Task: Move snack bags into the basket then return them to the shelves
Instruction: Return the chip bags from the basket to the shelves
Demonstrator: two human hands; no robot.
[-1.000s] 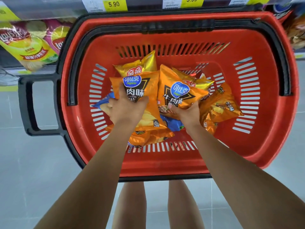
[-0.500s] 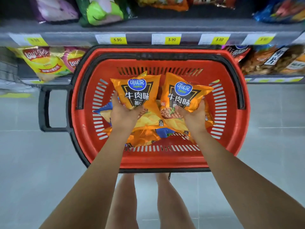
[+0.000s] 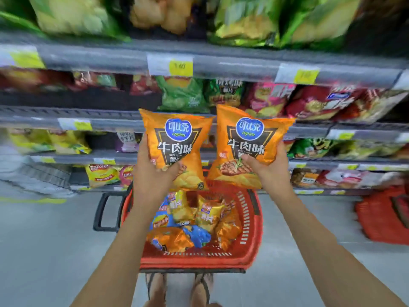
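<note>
Each hand holds an orange bag upright before the shelves [image 3: 221, 63]: left hand [image 3: 152, 176] fingers pinch the left bag [image 3: 177, 149], right hand [image 3: 269, 171] fingers pinch the right bag [image 3: 247, 147]. More bags [image 3: 192, 220] lie in the red basket [image 3: 254, 229] on the floor below.

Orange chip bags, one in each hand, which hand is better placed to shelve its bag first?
Probably the left. The left hand holds its bag right beside a dark gap on the shelf. The right hand holds its bag in front of rows that look full, though blur hides detail.
</note>
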